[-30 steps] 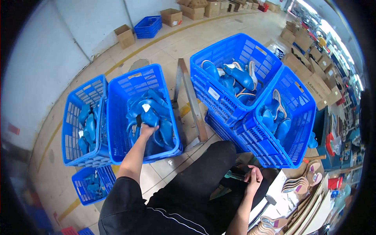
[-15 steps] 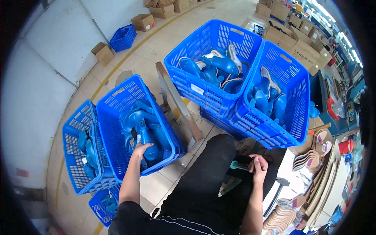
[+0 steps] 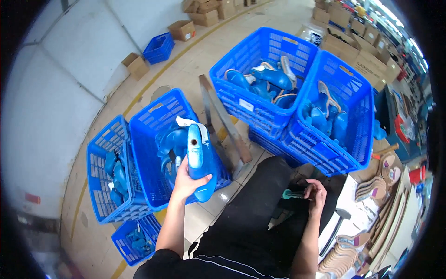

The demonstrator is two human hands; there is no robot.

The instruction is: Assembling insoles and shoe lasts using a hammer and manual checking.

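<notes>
My left hand (image 3: 191, 182) grips a blue shoe last (image 3: 201, 158), raised above the near end of a blue crate (image 3: 147, 186) on the left. The last has a dark round hole in its pale top, and a loose white strip (image 3: 189, 123) hangs at its upper end. More blue lasts (image 3: 173, 142) lie in that crate. Over my lap, my right hand (image 3: 316, 195) has its fingers curled around a slim tool (image 3: 289, 194) with a teal end; the rest of the tool is dark and hard to make out.
Two blue crates (image 3: 253, 108) of lasts with insoles stand ahead, beside a metal frame (image 3: 227, 118). Another crate (image 3: 95, 186) is at far left. On the right bench lie a hammer (image 3: 341, 216), stacked insoles (image 3: 341, 255) and long strips (image 3: 390, 218). Cardboard boxes (image 3: 367, 60) stand behind.
My left hand has lifted a blue shoe last out of the left crate and turned its holed top into view. My right hand stays over my lap with the tool.
</notes>
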